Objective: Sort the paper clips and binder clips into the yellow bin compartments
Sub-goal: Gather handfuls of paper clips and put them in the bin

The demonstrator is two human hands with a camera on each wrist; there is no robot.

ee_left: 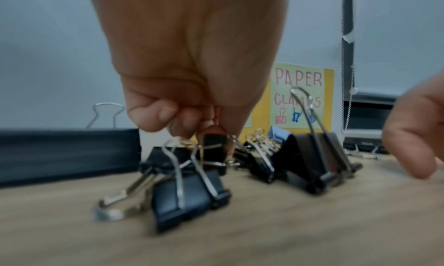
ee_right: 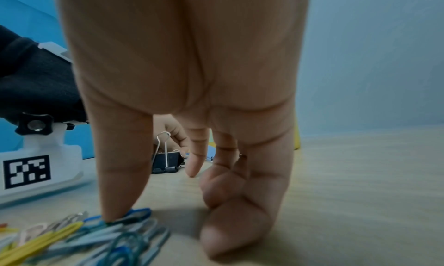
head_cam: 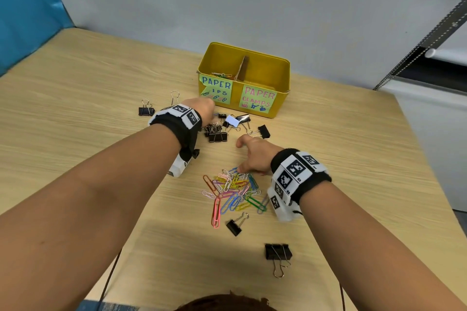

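The yellow bin [head_cam: 283, 68] stands at the back of the table, split by a cardboard divider [head_cam: 241, 68]. Its left side is labelled for paper clips and holds a few [head_cam: 222, 75]; its right side is labelled for clamps. My left hand [head_cam: 207, 111] reaches into a cluster of black binder clips [head_cam: 217, 134] in front of the bin. In the left wrist view my left hand [ee_left: 206, 133] pinches a small binder clip [ee_left: 213, 150]. My right hand [head_cam: 250, 156] is at the far edge of the coloured paper clip pile [head_cam: 235, 189]. Its thumb [ee_right: 115, 175] touches a blue paper clip [ee_right: 137, 213].
Loose binder clips lie at the left [head_cam: 146, 108], right of the cluster [head_cam: 262, 131], and nearer me [head_cam: 236, 225] [head_cam: 278, 254]. A grey wall runs behind the bin, with a metal rack [head_cam: 429, 40] at the right. The table's right edge [head_cam: 424, 159] is close.
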